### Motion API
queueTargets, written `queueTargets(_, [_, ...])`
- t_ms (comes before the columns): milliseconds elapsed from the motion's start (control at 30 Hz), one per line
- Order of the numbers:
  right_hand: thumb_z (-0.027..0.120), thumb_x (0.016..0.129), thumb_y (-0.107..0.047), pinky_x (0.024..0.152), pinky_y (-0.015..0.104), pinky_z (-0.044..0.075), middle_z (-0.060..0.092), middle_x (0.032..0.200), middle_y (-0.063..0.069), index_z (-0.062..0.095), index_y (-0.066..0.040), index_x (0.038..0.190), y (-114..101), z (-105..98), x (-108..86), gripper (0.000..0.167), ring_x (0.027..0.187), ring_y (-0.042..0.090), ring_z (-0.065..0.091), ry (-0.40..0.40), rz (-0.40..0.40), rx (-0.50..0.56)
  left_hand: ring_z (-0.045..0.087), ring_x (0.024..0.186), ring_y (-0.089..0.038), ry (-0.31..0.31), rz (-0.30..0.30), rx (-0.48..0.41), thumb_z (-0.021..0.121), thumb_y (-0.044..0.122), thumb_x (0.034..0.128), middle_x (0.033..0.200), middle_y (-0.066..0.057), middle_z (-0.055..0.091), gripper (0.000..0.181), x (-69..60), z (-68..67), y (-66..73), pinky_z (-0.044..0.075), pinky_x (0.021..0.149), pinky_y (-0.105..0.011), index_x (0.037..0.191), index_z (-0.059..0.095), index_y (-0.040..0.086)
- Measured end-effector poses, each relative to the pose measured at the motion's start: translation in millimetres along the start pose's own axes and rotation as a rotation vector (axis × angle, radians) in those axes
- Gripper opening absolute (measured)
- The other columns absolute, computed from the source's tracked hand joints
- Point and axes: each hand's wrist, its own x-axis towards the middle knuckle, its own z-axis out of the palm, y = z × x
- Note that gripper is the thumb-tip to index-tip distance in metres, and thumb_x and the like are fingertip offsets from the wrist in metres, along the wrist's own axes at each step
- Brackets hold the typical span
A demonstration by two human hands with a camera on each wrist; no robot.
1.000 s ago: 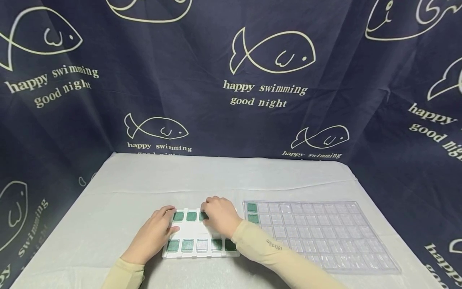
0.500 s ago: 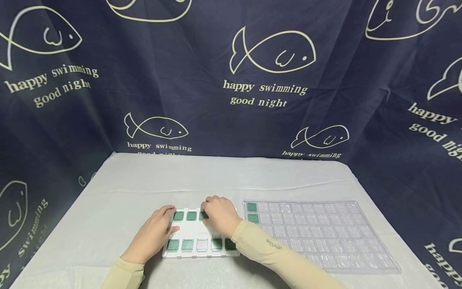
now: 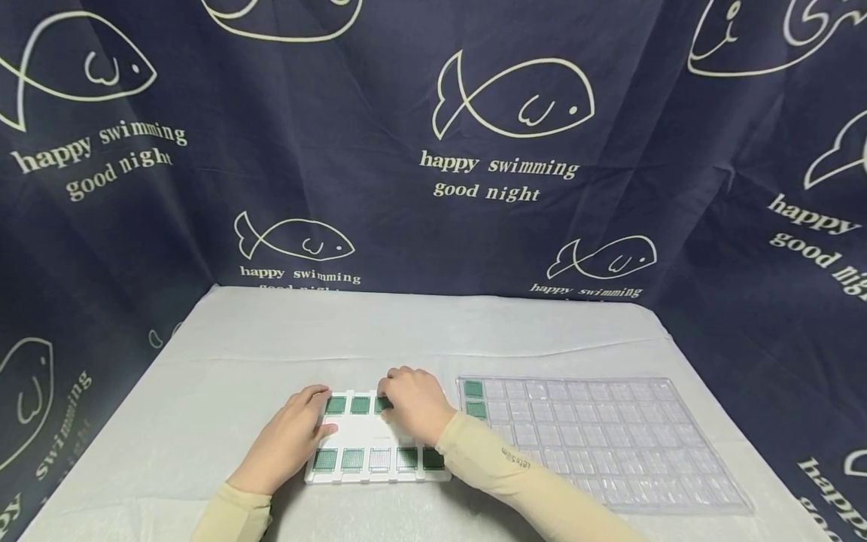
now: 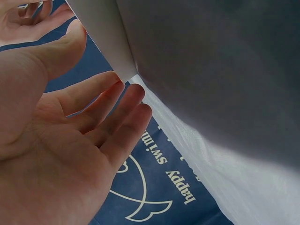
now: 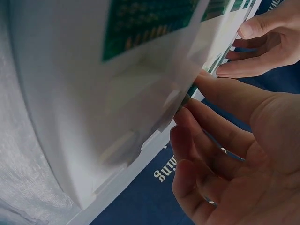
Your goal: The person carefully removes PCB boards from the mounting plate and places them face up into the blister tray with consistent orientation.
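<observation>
A white tray (image 3: 359, 431) lies on the table, with green perforated circuit boards in two rows along its far and near sides. My left hand (image 3: 290, 435) rests at its left edge, fingertips by the far corner and thumb on the side. In the left wrist view the fingers look fairly straight. Over the far row, my right hand (image 3: 415, 404) pinches a green circuit board (image 3: 382, 404) between thumb and index finger; the hand hides the row's right part. Among the near boards, one piece (image 3: 379, 460) looks pale rather than green.
To the right lies a clear plastic compartment tray (image 3: 609, 435), partly covered by my right sleeve (image 3: 515, 474). Two green boards (image 3: 473, 389) sit in its left column at the far end. A dark blue fish-print curtain (image 3: 379, 150) surrounds the white-covered table (image 3: 433, 327).
</observation>
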Motion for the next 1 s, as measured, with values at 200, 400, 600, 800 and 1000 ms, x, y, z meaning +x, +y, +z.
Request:
queueTargets(200, [0.084, 0.083, -0.032, 0.074, 0.023, 0.059, 0.075, 0.101, -0.004, 0.078, -0.018, 0.107, 0.4, 0.0, -0.3, 0.029, 0.09, 0.011, 0.069, 0.004, 0.0, 0.003, 0.062, 0.124, -0.039, -0.003, -0.005, -0.004, 0.081, 0.017, 0.0857, 0.134, -0.023, 0.062, 0.056, -0.1, 0.3, 0.0, 0.054, 0.107, -0.053, 0.129, 0.061, -0.011])
queueTargets(400, [0.085, 0.082, -0.03, 0.073, 0.022, 0.058, 0.074, 0.098, -0.005, 0.078, -0.018, 0.105, 1.3, -2.2, -1.9, 0.027, 0.088, 0.011, 0.068, 0.036, 0.006, 0.007, 0.063, 0.123, -0.039, 0.006, 0.0, -0.002, 0.081, 0.017, 0.0853, 0.133, -0.023, 0.063, 0.056, 0.0, 0.8, -0.4, 0.054, 0.107, -0.053, 0.129, 0.061, -0.012])
queueTargets(600, [0.085, 0.083, -0.031, 0.072, 0.022, 0.058, 0.074, 0.098, -0.005, 0.078, -0.019, 0.106, 1.5, -4.8, -4.2, 0.028, 0.089, 0.011, 0.069, 0.046, 0.0, 0.004, 0.063, 0.123, -0.039, 0.014, 0.005, -0.004, 0.082, 0.017, 0.0846, 0.133, -0.023, 0.063, 0.056, 0.1, 0.2, 0.2, 0.054, 0.107, -0.053, 0.128, 0.062, -0.012])
queueTargets(800, [0.084, 0.084, -0.031, 0.071, 0.021, 0.057, 0.074, 0.098, -0.005, 0.078, -0.019, 0.107, 2.6, -5.7, -6.1, 0.027, 0.088, 0.011, 0.068, 0.047, 0.0, 0.013, 0.062, 0.124, -0.039, -0.006, -0.01, -0.007, 0.081, 0.017, 0.0856, 0.134, -0.023, 0.062, 0.056, 0.1, -0.5, 1.0, 0.054, 0.108, -0.053, 0.13, 0.061, -0.012])
queueTargets(1000, [0.085, 0.083, -0.031, 0.071, 0.021, 0.058, 0.074, 0.097, -0.005, 0.078, -0.019, 0.106, 4.3, -7.8, -9.6, 0.027, 0.086, 0.011, 0.068, 0.056, -0.001, 0.024, 0.062, 0.125, -0.039, -0.008, -0.011, -0.011, 0.081, 0.017, 0.0859, 0.134, -0.023, 0.062, 0.055, -0.1, -0.3, 0.4, 0.053, 0.109, -0.053, 0.129, 0.061, -0.011])
